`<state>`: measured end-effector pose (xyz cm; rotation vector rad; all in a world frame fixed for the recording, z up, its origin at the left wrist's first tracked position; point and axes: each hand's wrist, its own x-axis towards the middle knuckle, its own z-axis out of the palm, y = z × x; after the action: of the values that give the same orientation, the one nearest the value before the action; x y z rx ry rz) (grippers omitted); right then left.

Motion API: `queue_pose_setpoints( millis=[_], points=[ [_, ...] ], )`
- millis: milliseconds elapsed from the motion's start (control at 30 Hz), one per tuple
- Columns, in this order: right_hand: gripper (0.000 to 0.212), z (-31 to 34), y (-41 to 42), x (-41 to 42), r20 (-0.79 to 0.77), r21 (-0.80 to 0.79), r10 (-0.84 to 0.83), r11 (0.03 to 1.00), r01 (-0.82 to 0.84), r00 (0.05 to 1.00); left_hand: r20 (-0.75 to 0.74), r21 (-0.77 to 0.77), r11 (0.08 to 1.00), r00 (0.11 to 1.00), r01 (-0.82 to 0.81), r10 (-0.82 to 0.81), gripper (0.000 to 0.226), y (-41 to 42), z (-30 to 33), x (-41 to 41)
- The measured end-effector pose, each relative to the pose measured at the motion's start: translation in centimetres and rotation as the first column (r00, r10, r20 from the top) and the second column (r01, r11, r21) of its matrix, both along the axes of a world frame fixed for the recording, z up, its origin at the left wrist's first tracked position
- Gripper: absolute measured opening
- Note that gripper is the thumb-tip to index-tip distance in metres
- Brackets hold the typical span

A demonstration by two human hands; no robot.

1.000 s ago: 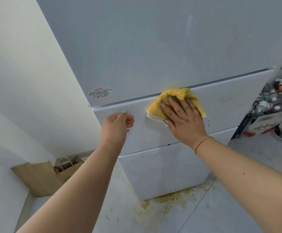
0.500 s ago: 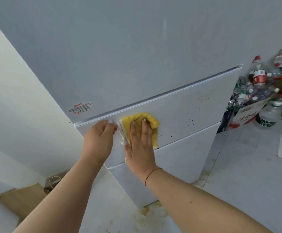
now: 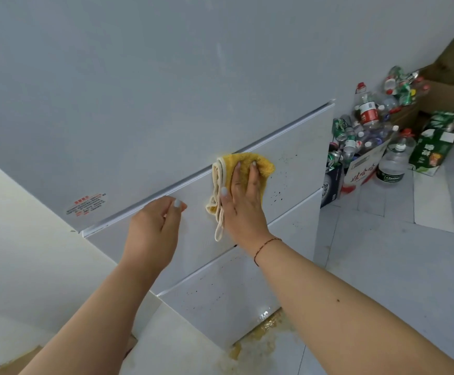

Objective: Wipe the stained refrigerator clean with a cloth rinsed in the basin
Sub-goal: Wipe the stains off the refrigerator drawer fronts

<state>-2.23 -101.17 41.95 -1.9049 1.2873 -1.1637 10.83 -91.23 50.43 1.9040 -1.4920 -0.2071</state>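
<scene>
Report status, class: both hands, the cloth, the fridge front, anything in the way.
Right hand flat, pressing yellow cloth on middle drawer front. Left hand curled at drawer's top edge, holding nothing visible. Dark specks remain right of cloth. Nothing in the way.

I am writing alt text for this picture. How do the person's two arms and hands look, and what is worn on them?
Both forearms are bare, with no sleeves. The right hand has a thin dark red string bracelet at the wrist. The nails of both hands, also the left hand, carry pale light blue polish. No gloves or rings show.
</scene>
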Motion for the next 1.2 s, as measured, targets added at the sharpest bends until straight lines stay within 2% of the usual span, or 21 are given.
queue_pose_setpoints(
  millis=[167,233,333,500,633,733,900,967,1067,1200],
  points=[
    [0.063,1.4,-3.2,-2.6,0.293,0.224,-0.099,0.974,0.033,0.951,0.197,-0.050,0.977,0.961,0.209,-0.195,0.036,-0.7,0.0,-0.3],
    [0.063,1.6,-3.4,-2.2,0.353,0.274,-0.155,0.960,0.057,0.923,0.259,-0.078,0.963,0.938,0.258,-0.231,0.036,-1.2,0.0,-0.2],
    [0.071,1.1,-1.8,0.2,0.275,0.294,-0.197,0.949,0.113,0.941,0.312,-0.115,0.952,0.920,0.284,-0.237,0.041,-1.9,0.4,-0.3],
    [0.090,-1.9,4.3,4.1,0.107,0.158,0.008,0.987,-0.025,0.994,0.343,-0.089,0.942,0.898,0.324,-0.277,0.047,-2.7,0.8,-0.4],
    [0.084,-2.0,2.3,2.5,0.026,0.062,-0.043,0.997,0.041,0.999,0.376,-0.080,0.935,0.879,0.347,-0.294,0.058,-2.8,0.7,-0.7],
    [0.075,-1.2,-0.1,0.2,0.025,-0.004,-0.079,0.997,0.079,0.997,0.422,-0.022,0.951,0.865,0.308,-0.270,0.068,-2.6,0.0,-0.6],
    [0.076,0.7,-5.3,-4.8,0.008,-0.098,-0.214,0.972,0.214,0.977,0.489,0.045,0.960,0.832,0.277,-0.263,0.067,-2.6,-0.3,-0.9],
    [0.075,1.3,-8.0,-6.7,0.094,-0.046,-0.282,0.957,0.287,0.955,0.515,0.060,0.963,0.818,0.263,-0.256,0.067,-2.9,-0.5,-1.2],
    [0.079,1.4,-10.5,-8.2,0.251,0.145,-0.358,0.933,0.330,0.899,0.532,0.088,0.971,0.814,0.220,-0.233,0.066,-3.0,-0.6,-1.8],
    [0.082,0.1,-8.5,-6.5,0.226,0.211,-0.329,0.935,0.284,0.917,0.563,0.123,0.979,0.801,0.161,-0.202,0.067,-3.3,-0.7,-2.7]
  ],
)
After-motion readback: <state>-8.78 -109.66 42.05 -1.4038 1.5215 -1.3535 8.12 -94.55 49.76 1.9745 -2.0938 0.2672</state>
